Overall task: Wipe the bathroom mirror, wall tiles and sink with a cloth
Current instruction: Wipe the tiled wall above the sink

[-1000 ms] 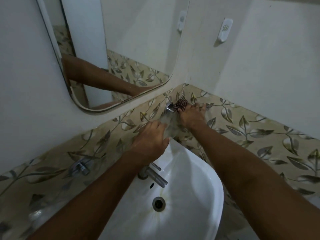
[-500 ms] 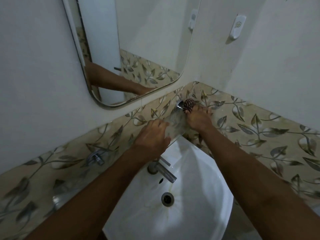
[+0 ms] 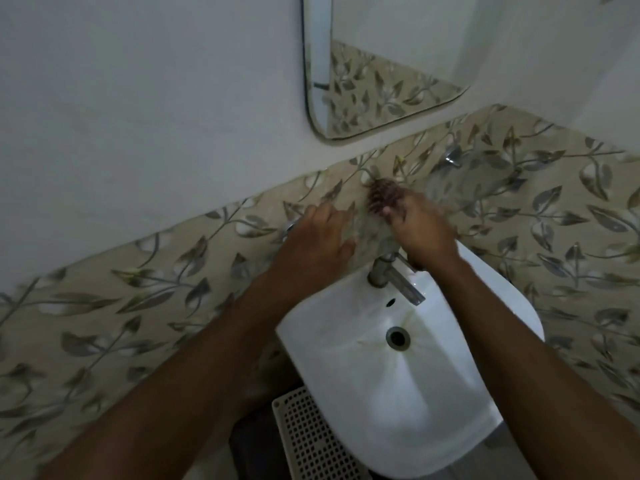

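My right hand (image 3: 420, 225) grips a cloth (image 3: 381, 197) against the leaf-patterned wall tiles (image 3: 145, 289), just above the sink tap (image 3: 394, 275). The cloth is dark and patterned at its top and looks pale and thin lower down, though it is blurred. My left hand (image 3: 320, 233) lies beside it with fingers spread flat on the tiles, its fingertips at the pale edge of the cloth. The white sink (image 3: 415, 386) sits below both hands. Above them, the mirror (image 3: 367, 84) hangs on the white wall.
A chrome wall valve (image 3: 289, 228) pokes out just left of my left hand, and another (image 3: 450, 157) sits on the tiles to the upper right. A white perforated basket (image 3: 311, 441) stands under the sink's left edge.
Both hands and the cloth have moved left along the tiles, from the corner wall valve to above the sink tap. My left hand's fingers have spread flat. My arm's reflection has left the mirror.
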{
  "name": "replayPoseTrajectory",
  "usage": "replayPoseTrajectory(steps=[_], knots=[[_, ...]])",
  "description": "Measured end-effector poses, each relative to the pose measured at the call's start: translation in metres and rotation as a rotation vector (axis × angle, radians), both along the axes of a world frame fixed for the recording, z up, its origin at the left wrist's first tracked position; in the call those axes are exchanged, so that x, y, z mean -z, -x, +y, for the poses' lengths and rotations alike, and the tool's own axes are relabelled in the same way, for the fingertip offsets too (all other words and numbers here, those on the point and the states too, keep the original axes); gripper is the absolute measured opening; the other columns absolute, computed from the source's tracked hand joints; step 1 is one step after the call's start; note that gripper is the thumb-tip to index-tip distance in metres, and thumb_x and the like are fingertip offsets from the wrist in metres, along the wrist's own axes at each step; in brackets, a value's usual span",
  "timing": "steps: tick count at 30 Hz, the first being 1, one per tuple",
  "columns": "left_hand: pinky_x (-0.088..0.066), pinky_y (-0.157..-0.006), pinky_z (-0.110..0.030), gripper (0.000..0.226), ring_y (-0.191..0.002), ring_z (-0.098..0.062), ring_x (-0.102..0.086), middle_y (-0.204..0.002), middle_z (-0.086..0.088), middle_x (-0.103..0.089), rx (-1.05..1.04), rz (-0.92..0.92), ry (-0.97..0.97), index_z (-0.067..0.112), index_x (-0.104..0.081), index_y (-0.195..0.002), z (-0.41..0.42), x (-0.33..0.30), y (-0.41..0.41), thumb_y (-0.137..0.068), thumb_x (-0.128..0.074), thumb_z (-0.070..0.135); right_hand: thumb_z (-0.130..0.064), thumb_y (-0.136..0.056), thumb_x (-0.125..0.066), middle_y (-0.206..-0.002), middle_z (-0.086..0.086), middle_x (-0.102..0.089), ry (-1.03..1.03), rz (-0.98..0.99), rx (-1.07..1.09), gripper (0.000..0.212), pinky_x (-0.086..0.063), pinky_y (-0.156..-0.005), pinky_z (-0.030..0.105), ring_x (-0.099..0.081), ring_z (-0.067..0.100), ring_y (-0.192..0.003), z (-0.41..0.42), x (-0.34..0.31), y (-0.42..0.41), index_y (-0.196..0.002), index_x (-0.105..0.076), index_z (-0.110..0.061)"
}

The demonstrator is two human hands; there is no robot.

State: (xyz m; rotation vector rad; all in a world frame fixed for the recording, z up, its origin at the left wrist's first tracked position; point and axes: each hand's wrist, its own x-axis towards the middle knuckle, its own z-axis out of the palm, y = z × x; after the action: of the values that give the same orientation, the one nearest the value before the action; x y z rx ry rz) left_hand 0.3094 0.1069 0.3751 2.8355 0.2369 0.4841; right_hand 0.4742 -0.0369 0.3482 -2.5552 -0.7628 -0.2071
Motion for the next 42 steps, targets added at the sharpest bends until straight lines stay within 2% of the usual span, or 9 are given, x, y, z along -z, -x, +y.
replayPoseTrajectory(steps=[2,7,11,14,17,20,28,35,42], knots=[[-0.049,-0.09,-0.045,0.05,-0.108,-0.032,-0.053,-0.114,-0.013,-0.059,-0.022,-0.019,0.025,0.011,-0.06,-0.126,0.007,0.002,0.014,-0.089,-0.044,0.041,-0.055,-0.095,-0.041,-0.128,0.022,-0.059,-0.006,0.042,0.099,0.061,-0.044,-0.101,0.047,-0.054,0.041,-0.119,0.002,-0.003,-0.009,-0.133,-0.051,-0.008],[-0.044,-0.091,-0.042,0.052,-0.106,-0.031,-0.053,-0.114,-0.013,-0.06,-0.032,-0.076,0.025,0.011,-0.06,-0.126,0.015,0.007,0.042,-0.092,-0.039,0.043,-0.041,-0.1,-0.049,-0.129,0.02,-0.059,-0.009,-0.047,0.06,0.049,-0.041,-0.102,0.046,-0.054,0.038,-0.118,0.018,-0.006,0.05,-0.133,-0.051,-0.005],[-0.046,-0.089,-0.045,0.049,-0.101,-0.031,-0.053,-0.111,-0.013,-0.06,-0.062,-0.069,0.016,0.008,-0.06,-0.123,0.016,0.011,0.057,-0.099,-0.037,0.044,-0.041,-0.102,-0.04,-0.122,0.014,-0.063,-0.007,-0.181,-0.151,0.045,-0.043,-0.1,0.044,-0.058,0.032,-0.113,0.036,0.006,0.122,-0.128,-0.056,-0.009],[-0.046,-0.086,-0.044,0.048,-0.098,-0.031,-0.053,-0.107,-0.014,-0.06,-0.069,-0.095,0.022,0.007,-0.06,-0.119,0.02,0.012,0.073,-0.103,-0.036,0.046,-0.051,-0.099,-0.04,-0.122,0.01,-0.065,-0.115,-0.048,-0.261,0.05,-0.046,-0.099,0.044,-0.059,0.029,-0.112,0.029,0.005,0.127,-0.128,-0.059,-0.015],[-0.045,-0.091,-0.045,0.05,-0.107,-0.032,-0.053,-0.115,-0.013,-0.06,-0.089,-0.097,0.026,0.01,-0.06,-0.124,0.03,0.012,0.091,-0.101,-0.037,0.048,-0.044,-0.098,-0.052,-0.124,0.015,-0.061,-0.162,0.047,-0.058,0.044,-0.046,-0.097,0.045,-0.055,0.035,-0.115,0.021,0.0,0.103,-0.129,-0.057,-0.012],[-0.044,-0.095,-0.041,0.05,-0.111,-0.028,-0.051,-0.12,-0.009,-0.058,-0.133,-0.117,0.07,0.014,-0.059,-0.126,0.038,0.013,0.109,-0.098,-0.037,0.049,-0.036,-0.099,-0.054,-0.126,0.02,-0.06,-0.093,-0.023,0.088,0.045,-0.041,-0.103,0.047,-0.052,0.04,-0.119,0.032,-0.005,0.106,-0.131,-0.054,-0.004],[-0.043,-0.092,-0.042,0.055,-0.109,-0.029,-0.05,-0.115,-0.011,-0.057,-0.153,-0.073,0.049,0.011,-0.057,-0.128,0.044,0.018,0.14,-0.097,-0.033,0.05,-0.053,-0.098,-0.033,-0.141,0.011,-0.057,-0.026,-0.085,-0.224,0.061,-0.04,-0.11,0.048,-0.052,0.03,-0.13,0.066,0.012,0.175,-0.142,-0.048,-0.014],[-0.044,-0.095,-0.044,0.048,-0.114,-0.028,-0.048,-0.119,-0.011,-0.055,-0.161,-0.056,0.089,0.012,-0.056,-0.13,0.044,0.013,0.151,-0.097,-0.042,0.044,-0.042,-0.099,-0.049,-0.134,0.017,-0.059,-0.06,-0.041,0.058,0.054,-0.041,-0.105,0.046,-0.052,0.036,-0.124,0.048,0.002,0.13,-0.14,-0.049,-0.007],[-0.045,-0.08,-0.046,0.017,-0.094,-0.03,-0.051,-0.101,-0.013,-0.057,-0.106,-0.155,0.043,0.007,-0.058,-0.103,0.034,0.013,0.145,-0.094,-0.05,0.019,-0.044,-0.101,-0.032,-0.139,0.012,-0.058,-0.04,-0.129,-0.16,0.056,-0.038,-0.111,0.047,-0.052,0.03,-0.129,0.076,0.009,0.212,-0.141,-0.049,-0.009]])
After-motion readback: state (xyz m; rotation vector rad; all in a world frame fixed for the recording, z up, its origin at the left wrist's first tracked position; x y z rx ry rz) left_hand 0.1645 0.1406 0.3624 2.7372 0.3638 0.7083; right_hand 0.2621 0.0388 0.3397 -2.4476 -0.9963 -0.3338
